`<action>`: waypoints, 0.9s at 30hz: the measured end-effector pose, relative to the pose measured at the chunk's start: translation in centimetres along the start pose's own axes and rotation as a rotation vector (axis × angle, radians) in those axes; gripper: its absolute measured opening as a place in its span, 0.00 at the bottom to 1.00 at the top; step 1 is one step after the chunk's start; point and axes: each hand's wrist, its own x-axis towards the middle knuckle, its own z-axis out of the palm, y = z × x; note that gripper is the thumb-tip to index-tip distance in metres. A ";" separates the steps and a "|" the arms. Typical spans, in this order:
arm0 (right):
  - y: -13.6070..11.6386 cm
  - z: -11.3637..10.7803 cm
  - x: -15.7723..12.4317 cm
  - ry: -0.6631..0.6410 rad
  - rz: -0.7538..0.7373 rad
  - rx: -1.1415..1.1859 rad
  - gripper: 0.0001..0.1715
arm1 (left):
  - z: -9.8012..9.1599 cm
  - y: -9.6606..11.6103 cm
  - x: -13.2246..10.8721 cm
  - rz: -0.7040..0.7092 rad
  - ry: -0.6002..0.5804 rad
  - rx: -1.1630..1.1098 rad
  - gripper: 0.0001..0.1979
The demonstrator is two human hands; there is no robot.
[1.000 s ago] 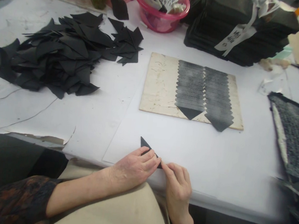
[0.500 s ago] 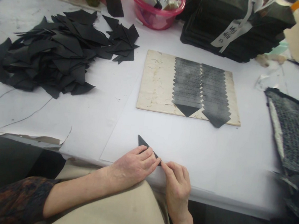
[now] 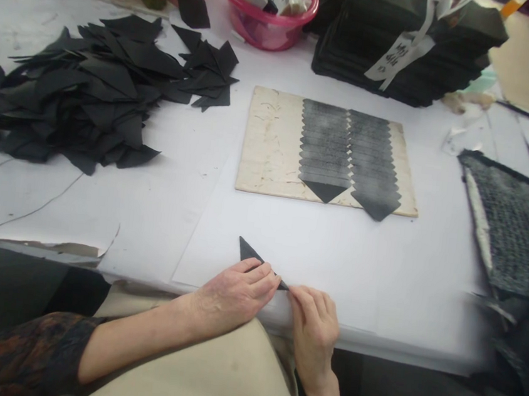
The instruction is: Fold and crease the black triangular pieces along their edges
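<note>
A black triangular piece [image 3: 248,250], apparently folded leather or fabric, lies on white paper near the table's front edge. My left hand [image 3: 236,289] presses down on its middle, fingers closed together and covering much of it. At the piece's right tip, the thumb and fingers of my right hand [image 3: 314,326] pinch the narrow point. Beyond my hands sits a beige board [image 3: 273,142] bearing two columns of overlapped dark pieces with pointed ends. To the left spreads a loose heap of black cut pieces [image 3: 100,89].
A pink basket [image 3: 264,25] with papers stands at the back. Beside it is a tied stack of black material [image 3: 350,53] with a handwritten tag. Dark textured cloth [image 3: 522,219] lies at the right edge. A torn paper edge [image 3: 51,245] shows at front left.
My right hand has shifted slightly right along the piece's tip, relative to my left hand. The whole view has moved a little, so the table's things appear further left.
</note>
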 end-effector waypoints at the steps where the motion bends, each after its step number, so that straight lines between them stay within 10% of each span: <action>1: 0.0 0.0 0.0 -0.003 -0.003 -0.004 0.09 | -0.1 0.0 0.0 -0.001 0.006 0.004 0.09; 27: -0.3 -0.1 -0.6 -0.045 -0.103 -0.139 0.15 | -0.2 0.4 -0.1 0.030 -0.024 0.071 0.15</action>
